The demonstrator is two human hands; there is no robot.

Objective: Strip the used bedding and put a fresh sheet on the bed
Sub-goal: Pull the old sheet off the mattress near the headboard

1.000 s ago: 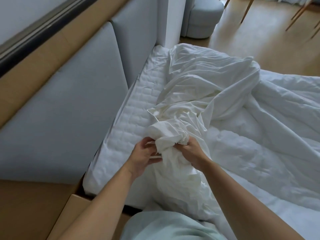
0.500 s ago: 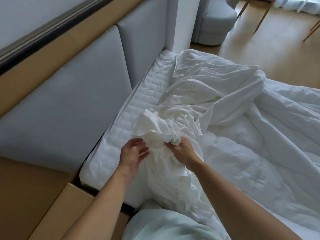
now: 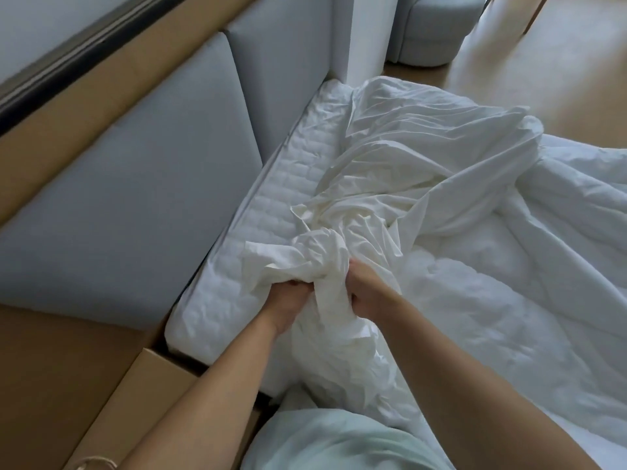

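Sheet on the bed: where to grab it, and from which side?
Grip the sheet at its bunch over the mattress edge, coming from the near side, as the left hand and right hand do. There the folds gather into a thick rope that a fist can wrap; farther off it lies spread, probably giving only a thin pinch.

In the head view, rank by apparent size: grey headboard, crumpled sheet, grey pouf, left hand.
1. grey headboard and crumpled sheet: too alike to rank.
2. grey pouf, cut off by the frame.
3. left hand.
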